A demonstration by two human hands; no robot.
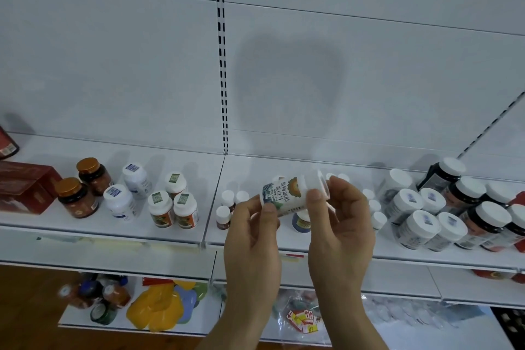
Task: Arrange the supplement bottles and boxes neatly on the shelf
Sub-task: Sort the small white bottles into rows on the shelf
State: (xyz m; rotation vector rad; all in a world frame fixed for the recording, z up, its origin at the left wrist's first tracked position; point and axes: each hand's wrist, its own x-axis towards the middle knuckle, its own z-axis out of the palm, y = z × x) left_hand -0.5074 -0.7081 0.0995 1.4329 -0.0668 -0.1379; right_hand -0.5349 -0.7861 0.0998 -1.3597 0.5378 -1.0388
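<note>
A white supplement bottle [287, 192] with a printed label lies tilted on its side in the air above the white shelf [159, 231]. My left hand [252, 239] grips its lower end and my right hand [341, 224] pinches its white cap end. On the shelf stand two amber jars with gold lids [78, 197], two white bottles with blue labels [125, 193] and three white bottles with orange labels [173, 202]. Small brown bottles [227, 207] stand behind my left hand. A dense cluster of white-capped bottles [443, 210] fills the right.
A dark red box [24, 186] lies at the shelf's left end. A blue-lidded jar [301, 221] sits between my hands on the shelf. The lower shelf holds jars [93, 297], yellow packets [159, 308] and bagged goods [302, 318]. The back panel above is bare.
</note>
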